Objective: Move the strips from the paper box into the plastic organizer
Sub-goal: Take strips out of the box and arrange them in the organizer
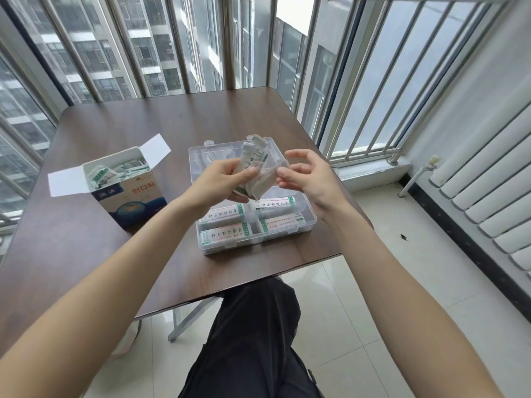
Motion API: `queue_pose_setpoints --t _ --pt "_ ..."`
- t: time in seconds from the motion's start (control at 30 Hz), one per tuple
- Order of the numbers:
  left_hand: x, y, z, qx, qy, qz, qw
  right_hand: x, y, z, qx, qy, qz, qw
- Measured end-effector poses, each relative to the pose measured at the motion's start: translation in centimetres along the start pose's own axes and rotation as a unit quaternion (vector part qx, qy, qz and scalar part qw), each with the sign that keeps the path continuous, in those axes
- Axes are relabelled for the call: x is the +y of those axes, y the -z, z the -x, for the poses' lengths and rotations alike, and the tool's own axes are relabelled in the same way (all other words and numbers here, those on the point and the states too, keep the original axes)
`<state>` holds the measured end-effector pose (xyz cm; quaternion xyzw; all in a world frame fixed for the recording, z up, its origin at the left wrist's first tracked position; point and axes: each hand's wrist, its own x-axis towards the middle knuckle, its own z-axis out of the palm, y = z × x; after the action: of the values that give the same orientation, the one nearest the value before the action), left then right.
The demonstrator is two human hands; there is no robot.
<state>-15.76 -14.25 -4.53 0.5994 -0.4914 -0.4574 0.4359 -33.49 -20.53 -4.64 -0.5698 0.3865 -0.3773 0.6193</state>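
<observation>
A blue and white paper box (135, 202) stands open at the table's left, full of white and green strips (115, 172). A clear plastic organizer (301, 225) lies at the middle, with stacked strips (224, 234) in its near compartments. Above the organizer my left hand (221, 179) grips a bunch of strips (255, 168), thumb across them. My right hand (310, 176) hovers just to the right, fingers loosely bent, fingertips at the bunch's right edge; whether they pinch it I cannot tell.
The brown table (86, 254) has a near edge running diagonally above my dark-clothed legs (253, 340). Window bars (227, 41) stand behind it. A white radiator (488, 196) lines the right wall over a tiled floor (373, 282).
</observation>
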Motion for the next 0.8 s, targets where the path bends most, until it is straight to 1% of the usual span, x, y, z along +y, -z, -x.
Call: queue_pose_setpoints --t 0.07,0.13,0.2,0.23,0.3,0.37,0.5,0.57,0.63,0.7,0.73,0.8 --pt "-0.1 0.7 0.1 0.02 0.002 0.014 1.0 -0.5 1.0 -0.2 0.009 -0.015 -0.023 1.0" --pt "-0.4 1.5 0.2 0.035 0.001 0.005 0.999 -0.9 2.0 -0.4 0.008 -0.014 -0.008 1.0" --pt "-0.7 2.1 0.4 0.045 0.001 -0.007 0.999 -1.1 2.8 -0.6 -0.016 0.012 0.063 0.998" --pt "-0.9 2.3 0.5 0.049 0.002 -0.009 0.999 -0.9 3.2 -0.8 -0.034 0.022 0.117 0.992" --pt "-0.9 2.5 0.6 0.055 0.004 -0.011 0.998 -0.5 3.5 -1.2 -0.058 0.027 0.241 0.968" --pt "-1.0 2.5 0.6 0.06 0.006 -0.014 0.998 0.0 3.5 -1.6 -0.056 0.038 0.333 0.941" --pt "-1.1 2.5 0.5 0.057 0.013 -0.025 0.998 0.6 2.6 -1.8 -0.069 0.063 0.371 0.924" --pt "-1.2 2.3 0.4 0.056 0.015 -0.041 0.997 0.7 2.1 -1.9 -0.071 0.078 0.402 0.91" --pt "-1.3 2.2 0.3 0.078 -0.004 -0.111 0.991 0.7 1.6 -2.1 -0.085 0.088 0.449 0.885" --pt "-1.4 2.0 0.1 0.108 -0.029 -0.222 0.969 0.7 1.1 -2.1 -0.103 0.092 0.495 0.858" --pt "-1.3 1.8 0.1 0.113 -0.035 -0.254 0.96 0.7 0.9 -2.0 -0.111 0.094 0.518 0.843" --pt "-1.1 1.5 0.0 0.096 -0.036 -0.262 0.96 0.6 0.6 -1.7 -0.119 0.103 0.569 0.807"
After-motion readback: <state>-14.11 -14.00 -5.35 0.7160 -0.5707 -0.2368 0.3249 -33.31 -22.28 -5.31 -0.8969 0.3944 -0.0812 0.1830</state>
